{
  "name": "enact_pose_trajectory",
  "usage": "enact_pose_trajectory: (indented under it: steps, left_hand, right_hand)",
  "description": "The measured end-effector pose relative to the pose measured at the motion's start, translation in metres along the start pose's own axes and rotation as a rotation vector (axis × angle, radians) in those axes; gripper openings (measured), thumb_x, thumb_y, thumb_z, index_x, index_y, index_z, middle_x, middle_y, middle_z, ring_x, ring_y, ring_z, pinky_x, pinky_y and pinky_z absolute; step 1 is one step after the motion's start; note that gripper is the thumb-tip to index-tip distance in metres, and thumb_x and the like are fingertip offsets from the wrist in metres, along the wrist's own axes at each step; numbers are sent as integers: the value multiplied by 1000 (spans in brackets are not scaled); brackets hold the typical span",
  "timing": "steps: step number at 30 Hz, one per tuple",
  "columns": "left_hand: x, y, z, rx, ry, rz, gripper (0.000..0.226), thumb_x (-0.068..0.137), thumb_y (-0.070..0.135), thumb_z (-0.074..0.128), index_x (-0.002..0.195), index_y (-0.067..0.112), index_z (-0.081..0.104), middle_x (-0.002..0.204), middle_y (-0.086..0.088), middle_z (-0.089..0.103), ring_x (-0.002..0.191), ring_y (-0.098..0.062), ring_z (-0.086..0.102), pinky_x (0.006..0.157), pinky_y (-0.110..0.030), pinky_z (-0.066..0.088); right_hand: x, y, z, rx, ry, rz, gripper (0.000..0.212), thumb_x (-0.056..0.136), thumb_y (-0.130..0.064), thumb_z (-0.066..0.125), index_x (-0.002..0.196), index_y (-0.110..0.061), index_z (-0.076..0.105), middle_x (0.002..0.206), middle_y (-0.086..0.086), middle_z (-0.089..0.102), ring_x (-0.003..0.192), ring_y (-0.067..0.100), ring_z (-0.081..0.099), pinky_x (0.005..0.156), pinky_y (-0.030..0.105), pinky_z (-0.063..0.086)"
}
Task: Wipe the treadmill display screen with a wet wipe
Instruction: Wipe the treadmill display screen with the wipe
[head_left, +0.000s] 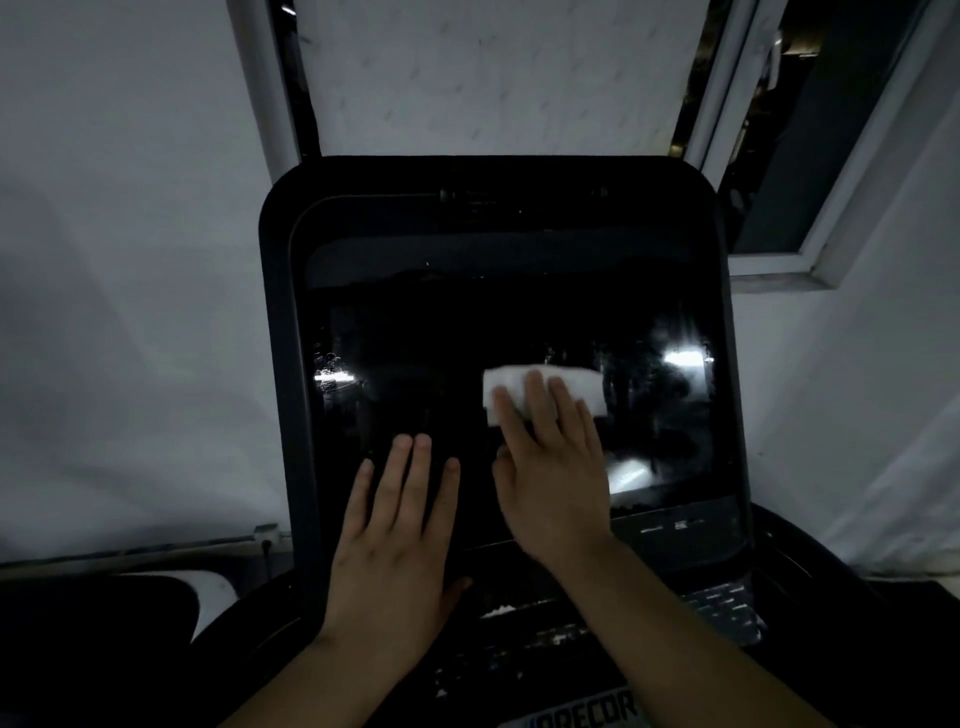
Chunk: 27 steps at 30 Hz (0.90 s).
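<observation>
Wet wipe (540, 387) lies flat right of the display screen (509, 332) centre, pressed under the right hand (550, 467) fingers. Left hand (395, 530) rests flat near the lower edge, grasping nothing. Smears near both side edges suggest wiping remains unfinished.

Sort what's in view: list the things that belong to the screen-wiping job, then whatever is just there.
In the job:
white folded wet wipe
glossy black treadmill display screen
right hand, flat on the wipe
left hand, flat on the screen

Just there:
white-framed open window
grey keypad panel below the screen
</observation>
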<state>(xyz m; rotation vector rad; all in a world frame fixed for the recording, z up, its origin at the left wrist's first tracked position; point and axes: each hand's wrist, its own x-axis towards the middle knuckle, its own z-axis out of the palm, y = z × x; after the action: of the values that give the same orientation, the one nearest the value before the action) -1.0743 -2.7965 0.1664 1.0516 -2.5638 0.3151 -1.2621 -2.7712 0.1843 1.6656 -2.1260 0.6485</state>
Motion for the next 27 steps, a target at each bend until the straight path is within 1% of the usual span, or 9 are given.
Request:
enact_pose_trajectory:
  steps: [4,8,11,13,15,18,20,23,27]
  left_hand:
    - [3,-14,-8,30,17,-47,121,62,60,85,157,7,32,166,-26,17,156,-39,13,121,-61,21]
    - [20,-20,-15,44,17,-71,122,65,65,81,159,8,28,168,-25,12,157,-37,7,123,-60,18]
    - [44,-19,-23,71,35,-50,121,68,70,75,160,10,24,169,-22,9,157,-35,4,124,-58,15]
    - [62,-20,-28,97,29,-32,122,69,72,72,161,10,20,169,-22,6,157,-35,2,124,-57,14]
    - [76,-23,-32,118,-9,-30,125,70,75,69,162,11,13,169,-22,3,157,-35,-2,125,-56,11]
    - [86,-26,-35,116,-67,-31,128,74,77,64,162,13,-3,169,-19,-11,156,-33,-15,127,-52,0]
    - [86,-26,-36,100,-62,-29,128,76,76,63,161,14,-8,169,-18,-16,155,-32,-20,126,-49,-5]
    - [86,-27,-36,80,-54,-19,128,76,76,64,161,15,-10,168,-17,-19,154,-31,-23,126,-47,-8]
    - [85,-28,-35,58,-43,-20,129,74,75,66,162,14,-6,169,-17,-15,155,-31,-20,127,-49,-2]
  right_hand:
    - [31,5,-9,-13,-22,3,63,97,-38,26,158,-24,31,169,13,19,157,32,11,124,56,18]
    - [-8,9,-1,-23,-20,-27,59,100,-34,32,158,-23,32,169,12,20,157,31,11,123,57,21]
    - [-39,12,7,-26,-32,-64,61,98,-30,40,158,-21,33,168,13,20,157,32,13,121,58,26]
    - [-41,12,8,-28,-21,-70,61,96,-30,41,157,-21,36,167,14,23,156,33,16,120,59,28]
    - [-29,10,5,-18,-5,-76,60,97,-31,40,156,-21,38,167,15,25,156,34,17,120,59,27]
    - [7,8,-3,-9,15,-79,60,96,-33,36,155,-21,39,166,17,27,155,35,19,121,59,24]
    - [35,5,-10,-9,23,-67,62,95,-35,33,155,-21,39,166,17,27,155,36,19,123,58,22]
    - [58,1,-15,-13,6,-45,64,95,-38,27,156,-22,36,167,16,24,156,35,16,125,56,17]
    - [24,6,-8,-21,8,-82,61,97,-34,32,156,-21,37,168,15,22,156,34,15,124,57,20]
